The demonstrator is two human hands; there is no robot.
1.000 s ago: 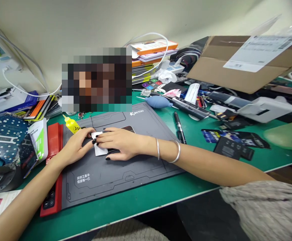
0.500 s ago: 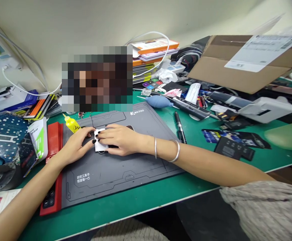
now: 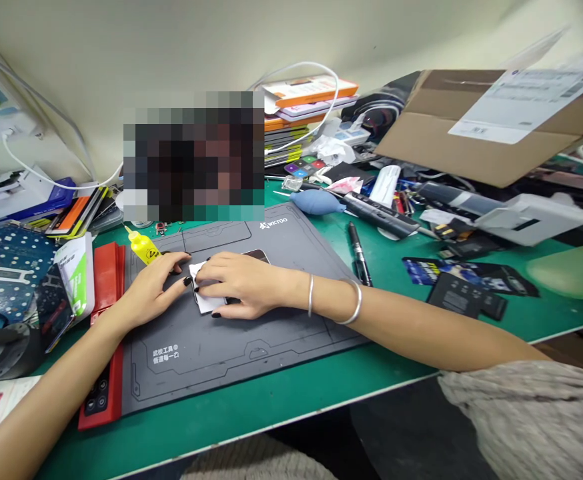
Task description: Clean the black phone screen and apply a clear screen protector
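Note:
A dark, phone-like device (image 3: 259, 254) lies flat on the grey work mat (image 3: 271, 343), mostly covered by my right hand. My right hand (image 3: 241, 287) presses a white wipe (image 3: 210, 304) against its left part, fingers bent over the wipe and thumb at its lower edge. At the device's left end, my left hand (image 3: 159, 283) steadies it with thumb and fingertips; its lower fingers are partly hidden. Just behind my left hand stands a yellow dispenser bottle (image 3: 143, 247), tilted in view.
A red phone-like item (image 3: 100, 400) lies along the mat's left edge. Right of the mat are a black pen (image 3: 359, 253), a blue air blower (image 3: 317, 203) and a dark battery-like part (image 3: 454, 295). A cardboard box (image 3: 436, 143) stands at the back right.
My right hand has shifted slightly toward me, and the white wipe has turned and slid down with it. More of the device's far right corner shows. My left hand stays in place.

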